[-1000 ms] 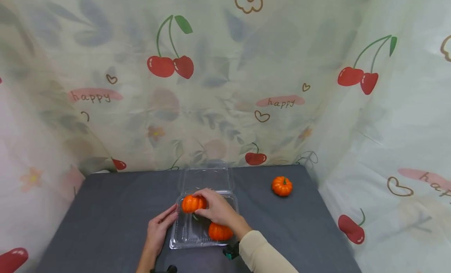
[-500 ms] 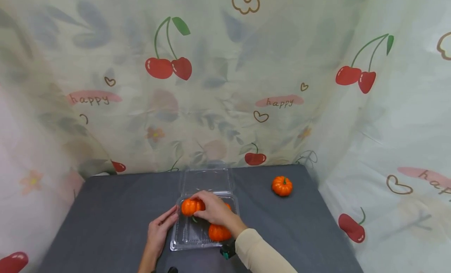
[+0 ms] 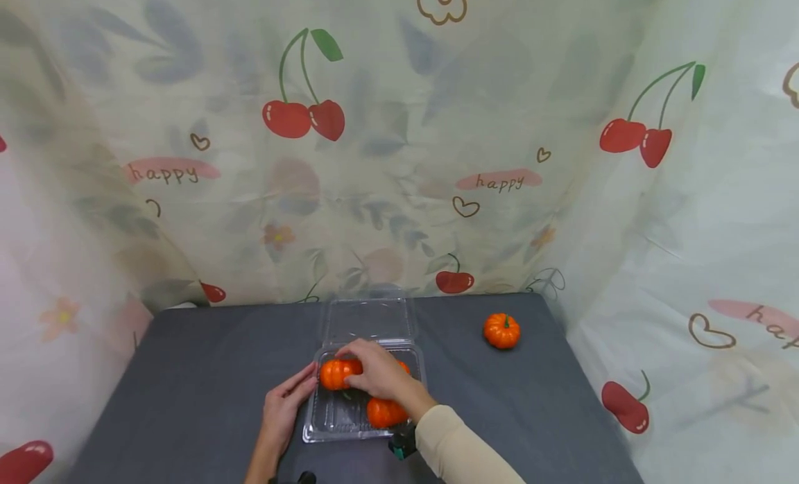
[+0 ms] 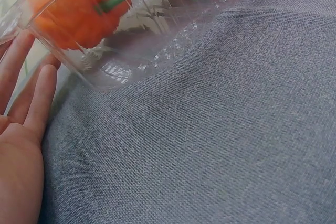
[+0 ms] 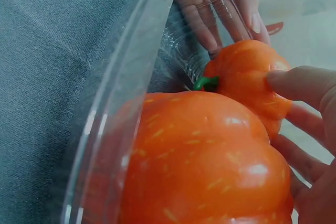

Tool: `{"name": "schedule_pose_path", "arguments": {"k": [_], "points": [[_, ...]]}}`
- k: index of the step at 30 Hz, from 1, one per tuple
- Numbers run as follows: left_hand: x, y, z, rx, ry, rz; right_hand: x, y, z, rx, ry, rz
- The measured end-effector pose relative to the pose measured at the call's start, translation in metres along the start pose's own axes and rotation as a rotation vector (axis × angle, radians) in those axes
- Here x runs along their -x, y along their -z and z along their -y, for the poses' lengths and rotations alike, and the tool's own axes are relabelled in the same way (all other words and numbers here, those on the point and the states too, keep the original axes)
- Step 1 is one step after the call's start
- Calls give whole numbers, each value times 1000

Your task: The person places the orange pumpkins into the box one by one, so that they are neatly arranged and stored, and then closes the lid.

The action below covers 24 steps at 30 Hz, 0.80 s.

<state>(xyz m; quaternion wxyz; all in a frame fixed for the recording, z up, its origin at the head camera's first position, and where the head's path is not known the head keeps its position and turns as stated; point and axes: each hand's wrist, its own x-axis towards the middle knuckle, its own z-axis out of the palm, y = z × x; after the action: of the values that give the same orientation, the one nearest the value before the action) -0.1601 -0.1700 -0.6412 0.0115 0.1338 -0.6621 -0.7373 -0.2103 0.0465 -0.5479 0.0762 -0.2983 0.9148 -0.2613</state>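
A small orange toy pumpkin [image 3: 336, 374] with a green stem is in my right hand [image 3: 378, 370], at the left back of a clear plastic clamshell box [image 3: 337, 421]. In the right wrist view, my thumb presses one side of this pumpkin [image 5: 249, 72] and my other fingers lie along it. My left hand [image 3: 281, 409] rests on the box's left wall from outside, fingers nearly straight. A second pumpkin [image 3: 384, 413] sits in the box at the front right. Behind my right hand, a third pumpkin [image 3: 404, 366] shows only partly.
Hinged fully back, the clear lid [image 3: 368, 319] lies behind the box. Another orange pumpkin [image 3: 502, 331] stands at the back right of the dark grey tabletop [image 3: 212, 373]. Printed cloth [image 3: 374, 158] hangs behind and along both sides.
My right hand has brought the pumpkin a little nearer to me and lower, deeper into the box. My left hand stays at the box's side.
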Motion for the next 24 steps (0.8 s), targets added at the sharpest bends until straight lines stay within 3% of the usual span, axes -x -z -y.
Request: {"name": "schedule_pose_path", "arguments": {"k": [9,24], "points": [[0,0,-2,-29,16,-4,2,2,1,76,13,50],[-1,1,-2,-40,28,-5,3,3,4,178,-14,38]]}}
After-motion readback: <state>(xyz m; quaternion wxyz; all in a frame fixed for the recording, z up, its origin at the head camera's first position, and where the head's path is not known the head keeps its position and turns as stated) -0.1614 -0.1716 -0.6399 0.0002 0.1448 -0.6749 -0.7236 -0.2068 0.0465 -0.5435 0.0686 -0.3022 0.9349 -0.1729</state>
